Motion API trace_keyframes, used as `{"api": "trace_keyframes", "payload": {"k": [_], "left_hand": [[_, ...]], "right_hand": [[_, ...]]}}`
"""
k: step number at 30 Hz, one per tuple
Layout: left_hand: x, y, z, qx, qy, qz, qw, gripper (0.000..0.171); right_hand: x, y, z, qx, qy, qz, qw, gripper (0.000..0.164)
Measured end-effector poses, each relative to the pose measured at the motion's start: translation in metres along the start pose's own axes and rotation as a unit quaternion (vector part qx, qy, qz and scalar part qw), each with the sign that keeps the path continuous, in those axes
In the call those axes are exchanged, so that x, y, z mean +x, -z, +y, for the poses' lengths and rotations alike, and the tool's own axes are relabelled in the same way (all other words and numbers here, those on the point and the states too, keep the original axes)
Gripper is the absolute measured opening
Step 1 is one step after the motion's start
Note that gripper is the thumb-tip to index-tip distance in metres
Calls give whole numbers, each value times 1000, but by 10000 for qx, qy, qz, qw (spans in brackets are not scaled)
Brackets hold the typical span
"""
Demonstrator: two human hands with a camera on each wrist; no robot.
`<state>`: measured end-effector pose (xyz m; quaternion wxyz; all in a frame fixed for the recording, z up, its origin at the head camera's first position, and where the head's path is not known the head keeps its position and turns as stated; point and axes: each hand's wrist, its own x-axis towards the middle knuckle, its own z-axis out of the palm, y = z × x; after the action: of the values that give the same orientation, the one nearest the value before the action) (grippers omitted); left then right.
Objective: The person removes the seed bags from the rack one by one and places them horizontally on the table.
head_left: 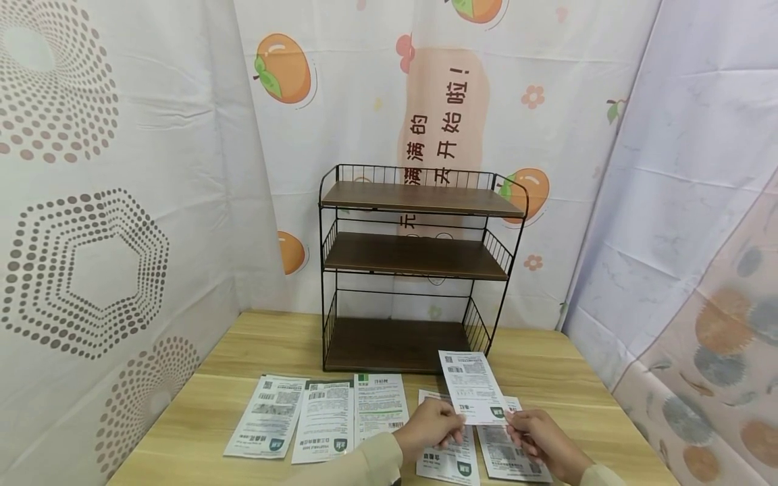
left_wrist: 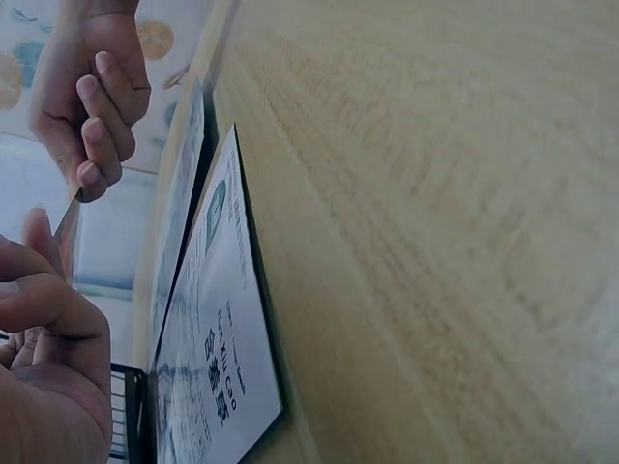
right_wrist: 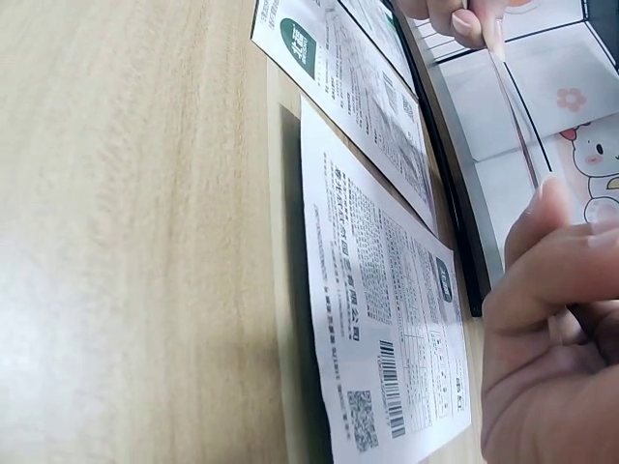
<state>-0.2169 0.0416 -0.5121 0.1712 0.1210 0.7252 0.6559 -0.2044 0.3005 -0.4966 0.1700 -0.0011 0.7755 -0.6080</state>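
Both hands hold one white printed seed packet (head_left: 471, 386) above the table, at its near edge. My left hand (head_left: 433, 426) pinches the near left corner between thumb and fingers. At the near right corner, my right hand (head_left: 539, 437) pinches it the same way. Beneath lie two more packets, a left one (head_left: 448, 466) and a right one (head_left: 510, 455), partly covered by the held packet and hands. In the right wrist view, the held packet shows only as a thin edge (right_wrist: 520, 121) between the hands, above a flat packet with a barcode (right_wrist: 391, 387).
Three more seed packets lie in a row at left: an outer one (head_left: 267, 415), a middle one (head_left: 324, 422) and a green-topped one (head_left: 381, 405). Behind them stands a black wire rack with three brown shelves (head_left: 416, 255). Patterned curtains (head_left: 352, 121) surround the wooden table (head_left: 580, 391).
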Motion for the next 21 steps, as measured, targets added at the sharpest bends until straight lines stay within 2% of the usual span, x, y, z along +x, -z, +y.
{"api": "trace_keyframes", "payload": {"k": [5, 15, 21], "left_hand": [[-4, -2, 2, 105, -12, -70, 9999, 23], [-13, -8, 3, 23, 36, -122, 9999, 23], [-15, -11, 1, -3, 29, -205, 9998, 24]], "right_hand": [[-4, 2, 2, 13, 58, -149, 9999, 32], [-13, 4, 7, 134, 211, -481, 9985, 30], [-20, 5, 11, 118, 138, -552, 9983, 31]]}}
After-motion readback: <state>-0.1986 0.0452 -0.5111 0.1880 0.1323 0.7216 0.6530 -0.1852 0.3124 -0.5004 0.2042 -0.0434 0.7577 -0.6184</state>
